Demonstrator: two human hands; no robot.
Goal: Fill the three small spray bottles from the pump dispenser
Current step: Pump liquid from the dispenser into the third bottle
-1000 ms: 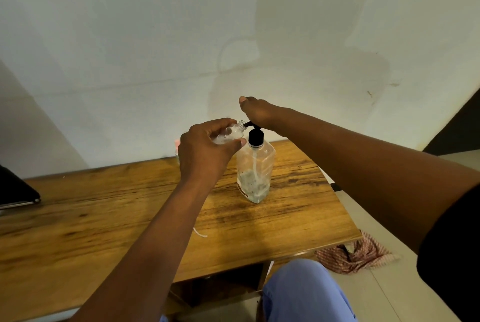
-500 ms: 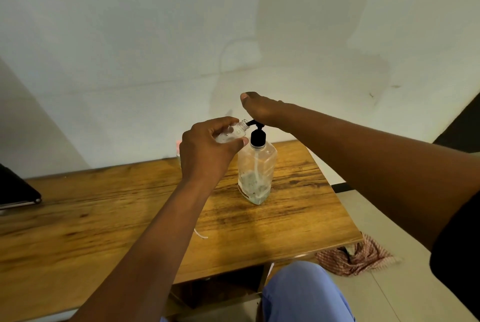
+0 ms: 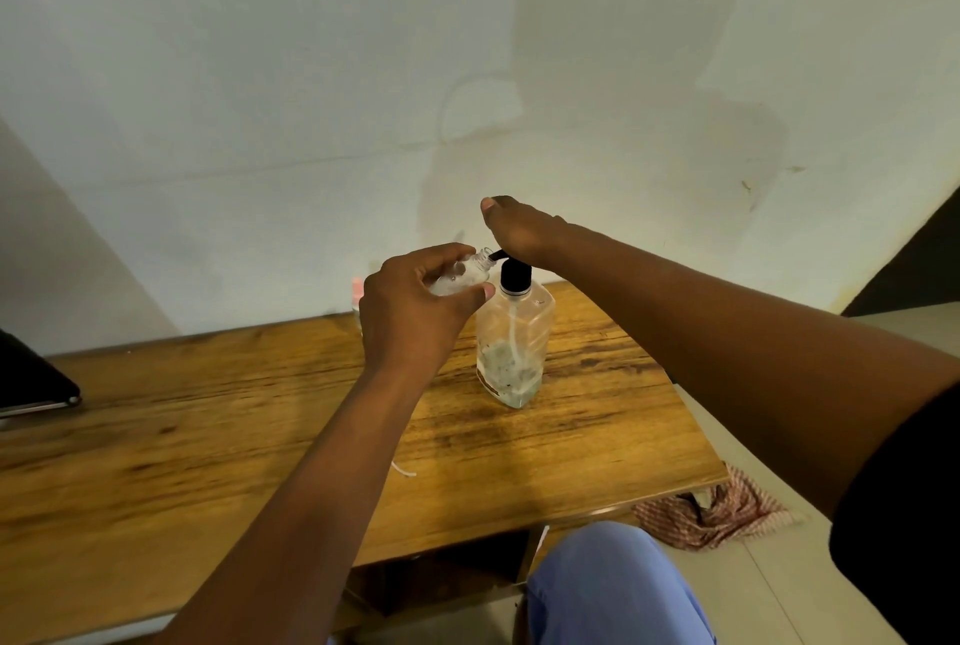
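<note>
Alignment of nozzle and bottle mouth is what this step seems to turn on: the left hand (image 3: 415,304) grips a small spray bottle (image 3: 464,275) tilted, fingers and thumb curled round it, with its open neck just at the black spout of the pump dispenser (image 3: 514,337), which stands on the wooden table (image 3: 208,410) toward its far right. The right hand (image 3: 519,228) rests flat on the pump head, fingers straight, pressing rather than clutching. Pressing slowly and straight down should keep the dispenser from tipping, and the small neck ought to stay touching the spout so nothing runs down the outside. Little liquid shows low in the dispenser, so strokes may yield less. The left hand hides most of the small bottle, so its fill level cannot be judged. Only a pink-topped object (image 3: 357,293) peeks out behind that hand; whether it is another spray bottle is unclear.
</note>
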